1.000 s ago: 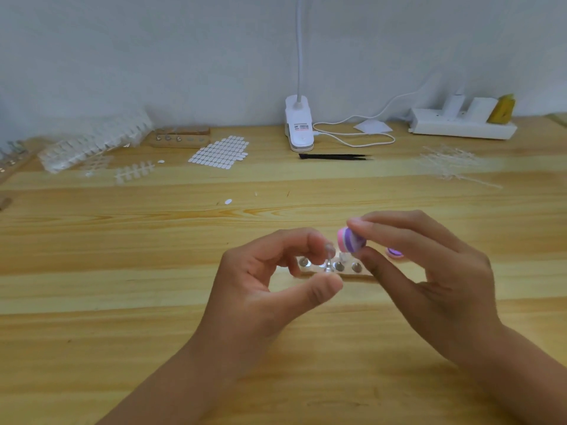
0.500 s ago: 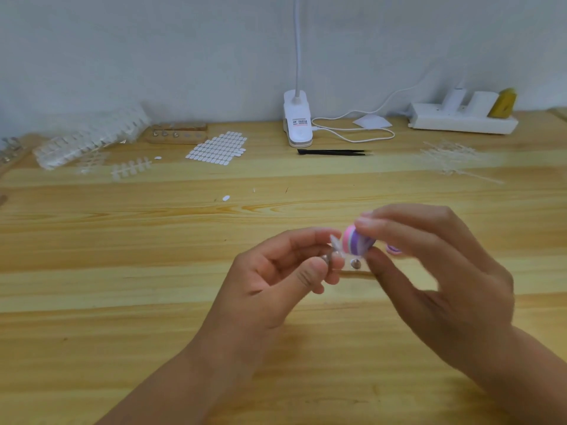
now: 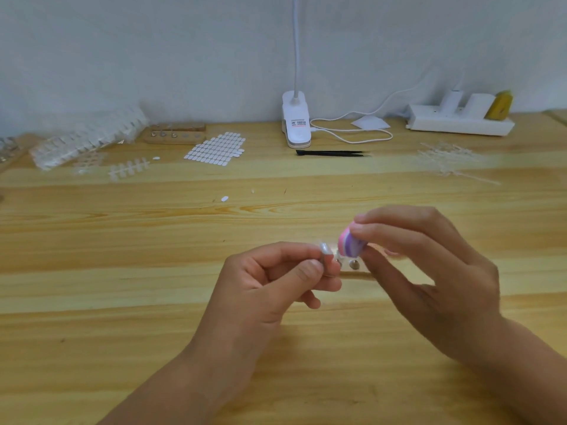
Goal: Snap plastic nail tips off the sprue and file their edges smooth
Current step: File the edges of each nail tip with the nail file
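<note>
Left hand [image 3: 276, 277]: closed in a pinch, thumb against forefinger, on the nail tip.
Nail tip [image 3: 325, 252]: held above the table [image 3: 122, 302], just left of the file.
Handling: judged light, thin, springy and slippery; best pinched low, with the edge left exposed.
Axis: near upright, free end upward.
File [image 3: 349, 245]: contact with the tip cannot be told.
Right hand [image 3: 429, 271]: the file is gripped between fingertips and thumb.

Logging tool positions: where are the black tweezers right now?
Head view: the black tweezers lie at the far centre of the wooden table, just in front of the white clip lamp.

Bare left grip [image 3: 270, 286]; bare right grip [image 3: 429, 271]
</note>
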Motion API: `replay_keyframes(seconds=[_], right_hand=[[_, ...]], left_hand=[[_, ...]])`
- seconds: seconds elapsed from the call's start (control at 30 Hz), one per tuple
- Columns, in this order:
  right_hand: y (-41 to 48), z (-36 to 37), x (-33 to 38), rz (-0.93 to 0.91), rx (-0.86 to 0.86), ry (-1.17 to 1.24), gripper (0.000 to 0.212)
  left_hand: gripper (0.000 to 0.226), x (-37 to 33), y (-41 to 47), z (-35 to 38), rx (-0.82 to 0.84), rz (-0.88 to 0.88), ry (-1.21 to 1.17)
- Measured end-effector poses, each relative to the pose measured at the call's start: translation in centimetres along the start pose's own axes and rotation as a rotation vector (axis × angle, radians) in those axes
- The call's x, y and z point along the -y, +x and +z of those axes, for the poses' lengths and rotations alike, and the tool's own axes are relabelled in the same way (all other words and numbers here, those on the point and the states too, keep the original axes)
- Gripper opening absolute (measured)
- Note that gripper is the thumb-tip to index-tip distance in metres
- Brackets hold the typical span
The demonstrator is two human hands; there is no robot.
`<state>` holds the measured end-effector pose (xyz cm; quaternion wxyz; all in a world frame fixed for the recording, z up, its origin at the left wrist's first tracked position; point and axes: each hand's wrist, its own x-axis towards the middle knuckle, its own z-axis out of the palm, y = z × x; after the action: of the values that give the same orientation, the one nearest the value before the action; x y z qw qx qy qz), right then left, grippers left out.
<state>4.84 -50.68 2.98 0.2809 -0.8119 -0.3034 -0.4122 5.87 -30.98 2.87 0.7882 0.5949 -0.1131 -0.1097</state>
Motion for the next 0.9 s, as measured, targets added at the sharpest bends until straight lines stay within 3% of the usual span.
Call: replay_keyframes(seconds=[0.13,0.3,0.43,0.6,0.77,0.9], right_hand=[[-0.2,0.4,0.8,-0.084,0.033,0.027,0.025],[-0.1,-0.2,-0.7,-0.006,0.010,-0.006,0.027],[-0.5,0.5,0.2,-0.095,0.024,0.025,0.027],[-0.1,-0.2,-0.8,-0.020,0.015,0.001,0.024],[-0.6,0.5,0.0,-0.113,0.043,0.036,0.032],[0.0,-0.6,-2.8,0.041,-0.001,-0.076,0.024]], left_hand=[[0.014,-0.1,-0.1,0.1,0.051,0.008,0.024],[0.019,-0.1,0.0,0.2,0.073,-0.010,0.018],[0.020,-0.2,-0.1,0.4,0.136,0.005,0.059],[0.022,-0.5,-0.1,0.2,0.168,-0.008,0.055],[0.020,-0.4,-0.1,0.0,0.258,-0.019,0.055],[0.021,-0.5,0.6,-0.4,0.139,0.076,0.176]])
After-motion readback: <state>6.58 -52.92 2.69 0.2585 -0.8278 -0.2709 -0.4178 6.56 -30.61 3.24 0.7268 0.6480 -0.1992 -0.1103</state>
